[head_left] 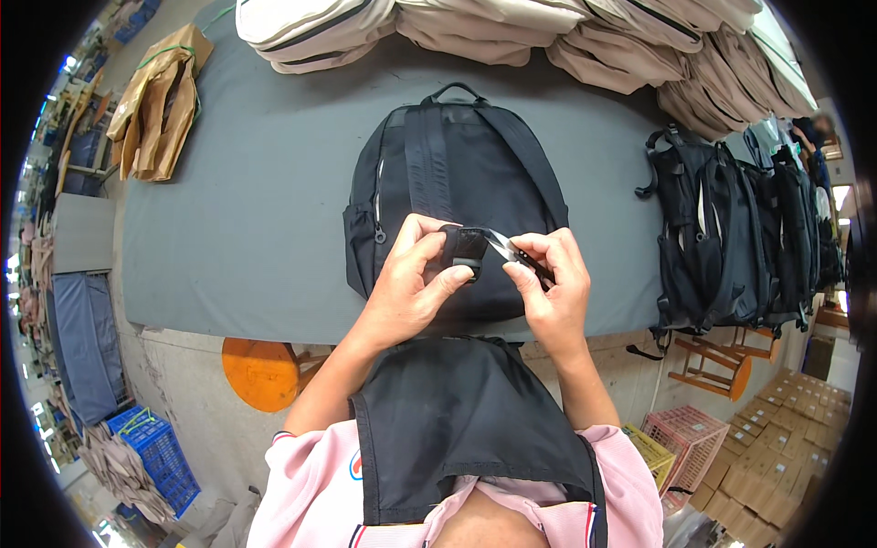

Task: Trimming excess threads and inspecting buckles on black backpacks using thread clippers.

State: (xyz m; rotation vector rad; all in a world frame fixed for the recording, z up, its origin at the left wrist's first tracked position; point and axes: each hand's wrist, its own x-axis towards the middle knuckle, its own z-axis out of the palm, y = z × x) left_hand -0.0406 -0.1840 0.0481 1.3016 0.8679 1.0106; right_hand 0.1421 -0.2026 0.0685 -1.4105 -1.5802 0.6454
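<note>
A black backpack (pixel 484 169) lies on the grey-covered table, its shoulder straps facing up and its top loop pointing away from me. My left hand (pixel 413 274) pinches a black strap end (pixel 469 245) above the lower part of the bag. A small buckle-like piece seems to sit on that strap, near my thumb. In my right hand (pixel 554 281) is a small pair of thread snips (pixel 502 245) with silver blades and a dark handle. Their blade tips reach the strap's right edge; whether they touch it, I cannot tell.
Beige bags (pixel 484 32) are heaped along the table's far edge. More black backpacks (pixel 717 228) stand at the right. A brown paper bag (pixel 164 100) sits at the far left. Round wooden stools (pixel 260 373), a blue crate (pixel 160 461) and cardboard boxes (pixel 776 447) are below.
</note>
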